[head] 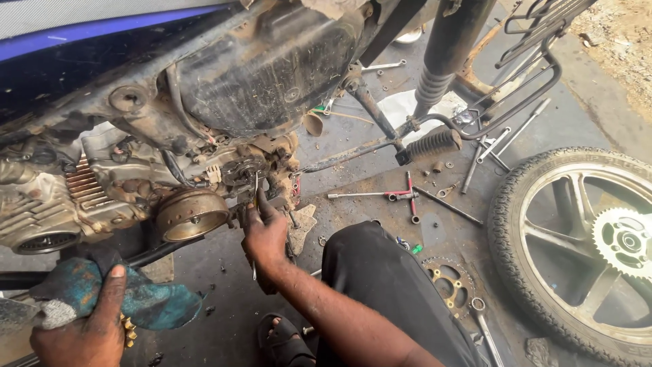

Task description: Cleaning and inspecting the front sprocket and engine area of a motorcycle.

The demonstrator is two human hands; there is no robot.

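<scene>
While pinching a thin tool (256, 183): right hand (265, 234) fingers (261, 204).

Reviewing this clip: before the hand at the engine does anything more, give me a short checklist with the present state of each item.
1. Right hand at the engine, thin metal tool in its fingers: ok.
2. Tool tip seated on a part: cannot tell, too small.
3. Left hand gripping the teal rag: ok.
4. Round rotor in plain view, unobstructed: ok.
5. Spare tools within reach, T-wrench on the floor: ok.
6. Floor tidy around the loose sprocket: not ok, scattered parts.
</scene>
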